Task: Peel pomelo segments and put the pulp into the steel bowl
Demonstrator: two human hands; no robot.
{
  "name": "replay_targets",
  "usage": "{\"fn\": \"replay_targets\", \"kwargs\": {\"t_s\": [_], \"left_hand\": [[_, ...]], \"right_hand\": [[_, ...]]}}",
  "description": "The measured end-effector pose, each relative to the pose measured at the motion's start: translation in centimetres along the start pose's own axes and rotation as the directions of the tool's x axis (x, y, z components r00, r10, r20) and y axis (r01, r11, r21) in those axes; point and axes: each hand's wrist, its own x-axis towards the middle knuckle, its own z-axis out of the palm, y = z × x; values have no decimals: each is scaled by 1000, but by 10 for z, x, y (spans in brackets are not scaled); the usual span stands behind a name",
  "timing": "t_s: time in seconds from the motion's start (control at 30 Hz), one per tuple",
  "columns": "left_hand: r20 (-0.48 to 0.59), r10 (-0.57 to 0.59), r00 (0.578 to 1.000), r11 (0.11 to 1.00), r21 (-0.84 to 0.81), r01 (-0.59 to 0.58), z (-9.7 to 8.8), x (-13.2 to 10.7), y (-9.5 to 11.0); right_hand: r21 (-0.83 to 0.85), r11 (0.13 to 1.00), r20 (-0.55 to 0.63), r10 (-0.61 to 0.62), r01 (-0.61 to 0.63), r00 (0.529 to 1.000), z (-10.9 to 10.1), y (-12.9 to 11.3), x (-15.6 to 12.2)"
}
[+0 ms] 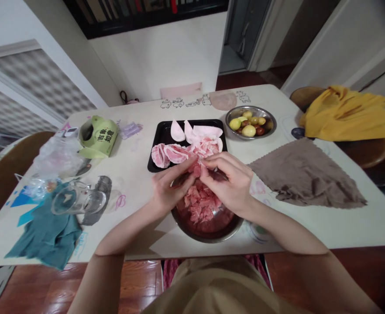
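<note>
Over a metal bowl (208,237), both my hands pinch a small pink pomelo segment (197,169) between the fingertips. My left hand (170,185) grips it from the left, and my right hand (229,182) from the right. Loose pomelo pulp (201,203) in torn pieces lies in the bowl beneath. Just beyond my hands is a black tray (153,163) with pomelo segments (176,153) still in white membrane, white pieces of rind (178,131), and a heap of pinkish membrane scraps (208,147), partly hidden by my fingers.
Behind and right stands a metal bowl (273,123) of small yellow and brown fruits. A brown cloth (307,174) lies right. On the left are a glass jug (77,198) on its side, a teal cloth (48,235), a clear plastic bag (60,152) and a green bag (102,137).
</note>
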Motion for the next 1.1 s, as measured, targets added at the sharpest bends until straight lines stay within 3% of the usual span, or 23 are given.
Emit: {"fn": "replay_targets", "kwargs": {"t_s": [0.1, 0.2, 0.43, 0.67, 0.9, 1.1], "left_hand": [[125, -144, 982, 977, -140, 161, 1, -1, 3], [165, -184, 969, 957, -193, 215, 1, -2, 1], [91, -217, 972, 958, -174, 230, 1, -4, 1], [74, -157, 985, 974, -153, 166, -4, -3, 9], [178, -395, 901, 868, -248, 430, -5, -1, 15], [232, -486, 843, 752, -380, 538, -2, 7, 17]], "right_hand": [[-52, 998, 29, -33, 34, 999, -8, 4, 1], [-63, 996, 56, -57, 60, 997, -14, 5, 1], [-89, 993, 93, -65, 73, 994, -18, 3, 0], [-255, 917, 151, -275, 307, 949, -25, -3, -3], [-297, 822, 249, -425, 487, 870, -26, 4, -2], [-314, 794, 252, -458, 520, 852, -18, 16, -2]]}}
